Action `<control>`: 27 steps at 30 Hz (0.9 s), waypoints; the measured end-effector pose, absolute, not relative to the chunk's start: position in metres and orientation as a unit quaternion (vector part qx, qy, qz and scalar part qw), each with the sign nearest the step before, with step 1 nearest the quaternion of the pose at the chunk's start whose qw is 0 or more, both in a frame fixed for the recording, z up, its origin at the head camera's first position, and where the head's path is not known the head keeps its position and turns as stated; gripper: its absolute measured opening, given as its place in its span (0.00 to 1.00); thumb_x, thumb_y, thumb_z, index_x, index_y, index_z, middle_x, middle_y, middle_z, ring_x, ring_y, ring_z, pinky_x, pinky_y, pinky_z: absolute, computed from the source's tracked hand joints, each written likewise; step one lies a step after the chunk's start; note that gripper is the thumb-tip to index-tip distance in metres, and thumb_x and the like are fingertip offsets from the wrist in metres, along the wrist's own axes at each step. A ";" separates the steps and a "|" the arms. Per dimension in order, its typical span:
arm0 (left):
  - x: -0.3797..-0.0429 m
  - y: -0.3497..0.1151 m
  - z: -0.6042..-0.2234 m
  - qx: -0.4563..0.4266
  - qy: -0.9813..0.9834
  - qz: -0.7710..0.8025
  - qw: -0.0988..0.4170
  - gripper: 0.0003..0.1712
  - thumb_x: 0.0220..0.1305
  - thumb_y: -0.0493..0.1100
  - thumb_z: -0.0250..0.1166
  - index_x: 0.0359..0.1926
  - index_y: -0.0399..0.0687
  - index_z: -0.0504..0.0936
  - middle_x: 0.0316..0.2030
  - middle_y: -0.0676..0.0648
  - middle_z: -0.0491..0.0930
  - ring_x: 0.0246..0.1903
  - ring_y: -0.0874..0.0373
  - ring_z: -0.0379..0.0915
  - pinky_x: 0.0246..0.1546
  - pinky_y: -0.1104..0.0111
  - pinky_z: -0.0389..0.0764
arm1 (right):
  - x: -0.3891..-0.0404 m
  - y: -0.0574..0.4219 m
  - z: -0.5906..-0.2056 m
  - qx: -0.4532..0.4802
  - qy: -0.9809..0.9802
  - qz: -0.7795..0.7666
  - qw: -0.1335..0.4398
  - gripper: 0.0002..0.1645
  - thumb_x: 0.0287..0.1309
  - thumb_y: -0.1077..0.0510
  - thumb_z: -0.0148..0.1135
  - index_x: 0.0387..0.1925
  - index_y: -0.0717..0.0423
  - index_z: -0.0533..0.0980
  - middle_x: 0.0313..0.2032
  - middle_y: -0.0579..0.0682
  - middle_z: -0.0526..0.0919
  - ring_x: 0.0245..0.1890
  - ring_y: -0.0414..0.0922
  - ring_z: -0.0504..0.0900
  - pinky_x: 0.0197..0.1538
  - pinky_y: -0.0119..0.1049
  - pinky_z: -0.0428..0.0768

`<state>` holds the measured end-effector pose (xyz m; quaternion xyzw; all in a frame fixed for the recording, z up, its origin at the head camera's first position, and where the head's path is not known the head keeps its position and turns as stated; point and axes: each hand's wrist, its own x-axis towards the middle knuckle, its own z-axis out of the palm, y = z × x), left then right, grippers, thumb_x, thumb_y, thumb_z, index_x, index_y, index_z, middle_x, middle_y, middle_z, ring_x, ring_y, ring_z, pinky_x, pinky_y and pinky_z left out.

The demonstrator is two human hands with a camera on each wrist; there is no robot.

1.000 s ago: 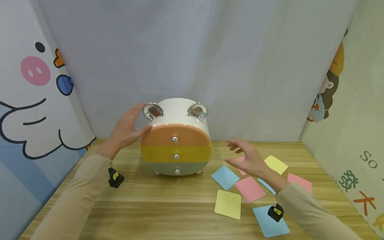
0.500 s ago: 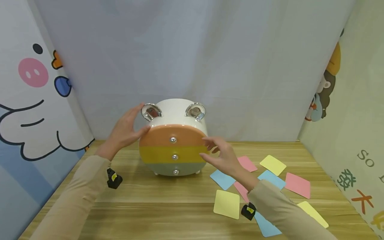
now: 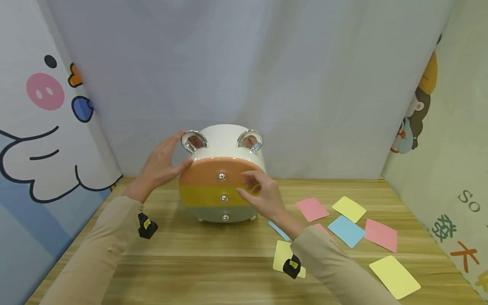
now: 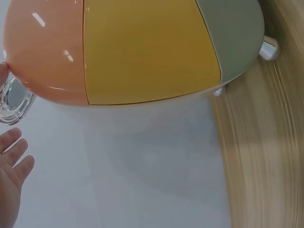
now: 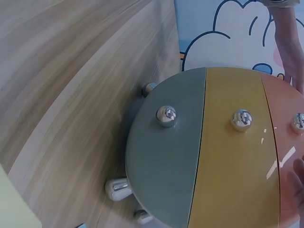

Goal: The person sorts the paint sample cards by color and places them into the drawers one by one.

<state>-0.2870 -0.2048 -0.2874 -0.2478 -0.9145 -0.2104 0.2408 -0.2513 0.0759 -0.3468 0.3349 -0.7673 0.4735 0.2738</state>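
A small three-drawer storage box [image 3: 225, 142] stands on the wooden table, with a white shell and two chrome ears. Its drawer fronts are orange, yellow and grey-green, each with a round silver knob. My left hand [image 3: 159, 163] is at its left side, fingers near the left ear [image 3: 193, 141]. In the left wrist view the thumb [image 4: 3, 71] touches the orange front's edge, and the other fingers are straight. My right hand [image 3: 264, 195] hovers before the right part of the drawers, thumb and fingers apart, short of the orange drawer's knob [image 3: 222, 176]. All drawers are closed.
Several square paper cards lie to the right, including a pink card [image 3: 312, 209], a blue card [image 3: 346, 231] and a yellow card [image 3: 395, 277]. My right forearm passes over some of them. A pale curtain [image 3: 316, 84] hangs behind the table, with printed panels on both sides.
My right hand has moved left from above the cards to the front of the drawers. The left hand and the box have stayed in place.
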 end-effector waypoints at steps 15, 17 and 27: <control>-0.288 -0.205 -0.289 -0.252 -0.910 -0.217 0.248 0.44 0.58 0.53 0.60 0.68 0.40 0.52 0.64 0.35 0.58 0.62 0.38 0.53 0.59 0.45 0.57 | -0.259 0.035 -0.349 0.329 -0.766 0.453 0.316 0.14 0.44 0.65 0.68 0.36 0.62 0.77 0.25 0.50 0.80 0.22 0.41 0.78 0.24 0.23 0.76; -0.289 -0.205 -0.290 -0.253 -0.909 -0.217 0.249 0.44 0.57 0.53 0.61 0.68 0.40 0.53 0.64 0.35 0.58 0.62 0.38 0.54 0.59 0.45 0.58 | -0.260 0.031 -0.350 0.322 -0.767 0.450 0.324 0.13 0.45 0.65 0.67 0.36 0.61 0.77 0.25 0.50 0.80 0.22 0.40 0.78 0.24 0.22 0.76; -0.289 -0.205 -0.289 -0.251 -0.910 -0.218 0.246 0.44 0.58 0.52 0.61 0.68 0.40 0.52 0.64 0.35 0.57 0.62 0.38 0.53 0.59 0.45 0.57 | -0.264 0.023 -0.355 0.299 -0.770 0.426 0.369 0.10 0.46 0.63 0.67 0.33 0.60 0.76 0.23 0.48 0.81 0.21 0.38 0.78 0.24 0.21 0.75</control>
